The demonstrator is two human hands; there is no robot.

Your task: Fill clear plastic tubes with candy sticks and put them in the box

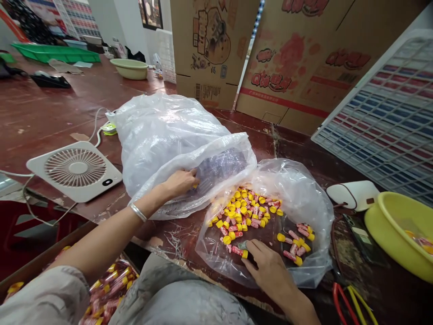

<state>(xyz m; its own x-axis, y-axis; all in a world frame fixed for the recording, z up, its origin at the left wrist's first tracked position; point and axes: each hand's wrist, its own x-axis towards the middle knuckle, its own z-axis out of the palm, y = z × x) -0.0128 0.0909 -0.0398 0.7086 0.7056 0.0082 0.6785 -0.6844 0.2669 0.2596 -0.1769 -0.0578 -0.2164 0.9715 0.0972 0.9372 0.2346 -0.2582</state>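
My left hand is at the mouth of a big whitish plastic bag, its fingers curled. A bit of yellow shows at the fingertips, but what it belongs to is hidden. Clear plastic pieces lie inside this bag. Over a smaller clear bag, my right hand is stretched out low, thumb and forefinger apart around a small red-and-white tube with a yellow cap. Something grey-green covers or lies at the forefinger's tip. A heap of similar yellow-capped tubes lies beyond it, with several more to the right.
A white fan stands left, its cable trailing. At the right are a yellow basin, a phone, a white case and red and yellow handles. Cartons stand behind. Filled tubes sit below the table edge.
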